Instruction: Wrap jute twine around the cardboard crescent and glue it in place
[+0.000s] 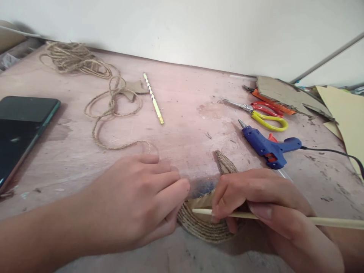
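Status from where I stand: the crescent (205, 223), a curved cardboard piece, is the landmark and lies on the counter (182, 113) at its near edge, between both hands.

Done, judging by the look: most of the crescent is already wound in twine. The lower curve shows tight parallel rows, and the far tip (224, 161) is wrapped too. A strip of bare cardboard (203, 198) shows on the inner edge, so I'd say the wrap isn't finished there. How much is left under the hands, can't tell.

Left hand (139, 201): fingers (170, 185) pressed together, laid flat on the crescent's left end, holding it down. No pinch visible.

Right hand (264, 204): fingers curled and pinching a thin stick (327, 221), its tip lying across the crescent's middle. Looks like it's used to press or tuck twine, but that's a guess.

Around the crescent:
- glue gun (267, 146) just beyond it to the right, corded, lying on its side, not in hand.
- scissors (263, 113) farther back right, next to cardboard scraps (287, 94).
- twine (85, 68) supply far back left, a loose strand trailing toward the left hand; plenty left.
- pencil (153, 98) well behind, untouched.
- phone (19, 129) far left, screen dark.
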Available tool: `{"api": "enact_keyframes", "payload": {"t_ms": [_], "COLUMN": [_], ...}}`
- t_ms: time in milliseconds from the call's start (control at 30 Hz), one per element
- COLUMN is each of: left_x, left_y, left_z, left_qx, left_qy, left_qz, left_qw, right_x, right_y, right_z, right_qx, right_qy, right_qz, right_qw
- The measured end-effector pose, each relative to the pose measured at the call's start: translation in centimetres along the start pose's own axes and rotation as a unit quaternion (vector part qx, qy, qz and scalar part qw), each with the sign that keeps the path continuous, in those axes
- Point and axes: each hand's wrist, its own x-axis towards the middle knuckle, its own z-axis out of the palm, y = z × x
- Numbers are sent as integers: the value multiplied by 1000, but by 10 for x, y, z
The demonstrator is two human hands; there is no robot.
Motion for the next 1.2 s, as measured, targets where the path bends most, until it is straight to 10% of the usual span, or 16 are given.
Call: {"api": "enact_keyframes", "payload": {"t_ms": [1200], "left_x": [-6], "left_y": [-9], "left_z": [2], "left_qx": [-177], "left_qy": [-16], "left_qz": [-103], "left_qw": [979], "right_x": [1], "right_y": [5], "right_z": [-4], "right_qx": [-8], "right_qy": [-36], "right_qz": [-13], "right_qw": [999]}}
